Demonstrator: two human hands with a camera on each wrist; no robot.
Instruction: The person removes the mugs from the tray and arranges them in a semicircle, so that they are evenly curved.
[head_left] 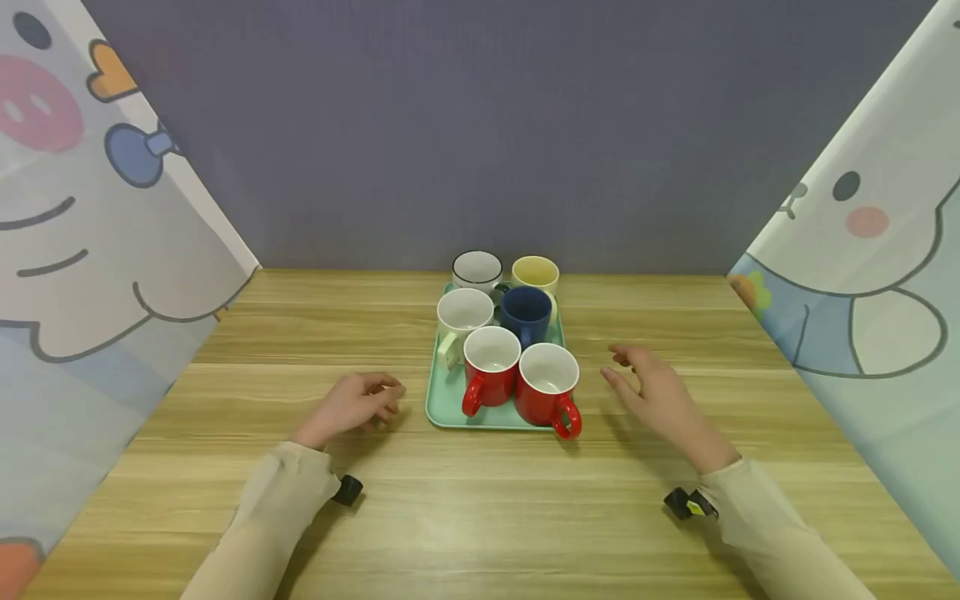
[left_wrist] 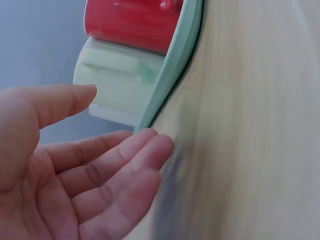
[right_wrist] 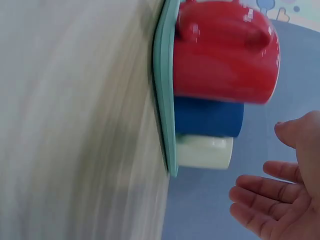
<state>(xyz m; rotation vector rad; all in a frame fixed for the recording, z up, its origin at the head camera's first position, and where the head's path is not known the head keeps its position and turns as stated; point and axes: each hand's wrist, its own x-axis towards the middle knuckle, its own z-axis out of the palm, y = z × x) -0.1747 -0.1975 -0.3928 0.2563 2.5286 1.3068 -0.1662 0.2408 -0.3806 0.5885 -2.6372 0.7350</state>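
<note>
A mint-green tray (head_left: pixel 444 408) lies on the wooden table, crowded with mugs. At its front stand two red mugs (head_left: pixel 491 379) with white insides, handles toward me. Behind them are a cream mug (head_left: pixel 453 321) on the left and a dark blue mug (head_left: pixel 527 312) on the right. A white mug with a dark rim (head_left: pixel 477 268) and a yellow mug (head_left: pixel 536 271) fill the back. My left hand (head_left: pixel 356 407) hovers left of the tray, fingers loosely bent, holding nothing. To the tray's right my right hand (head_left: pixel 663 402) hovers, also holding nothing, thumb apart from the fingers.
The wooden tabletop (head_left: pixel 480 517) runs back to a grey wall (head_left: pixel 495 133). Cartoon-printed curtains flank it, a left curtain (head_left: pixel 97 233) and a right curtain (head_left: pixel 862 275). Small black devices sit at both wrists.
</note>
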